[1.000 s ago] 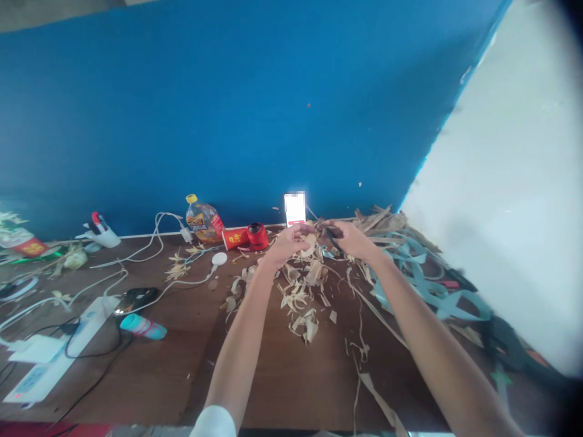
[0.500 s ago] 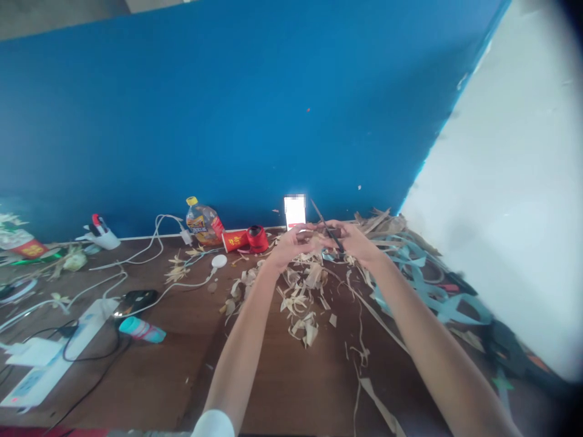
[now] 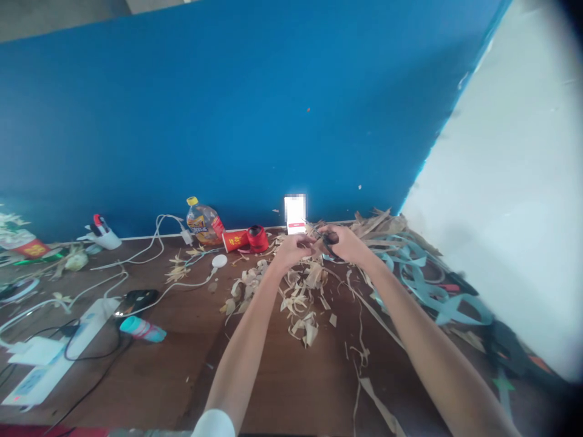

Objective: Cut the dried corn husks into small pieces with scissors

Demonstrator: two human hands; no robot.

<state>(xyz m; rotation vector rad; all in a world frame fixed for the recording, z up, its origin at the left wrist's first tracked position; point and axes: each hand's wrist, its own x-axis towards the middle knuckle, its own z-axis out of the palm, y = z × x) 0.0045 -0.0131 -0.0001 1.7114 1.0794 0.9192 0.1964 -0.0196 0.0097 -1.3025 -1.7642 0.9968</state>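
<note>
Both hands met at far side of table [image 3: 282, 376], over pile of dry leaf scraps [image 3: 298, 297]. Scissors [image 3: 327, 243] sat between them, gripped in right hand [image 3: 346, 243], tips toward left hand [image 3: 294, 249]; long axis ran roughly left-right, I couldn't judge tilt. Right hand curled tight round dark handles. Left hand pinched narrow on small leaf piece [image 3: 311, 241] just beside blades. Phone [image 3: 295, 213] stood lit behind them against blue wall [image 3: 228, 121].

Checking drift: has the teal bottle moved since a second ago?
No. The teal bottle lies in the same spot beside the black mouse.
</note>
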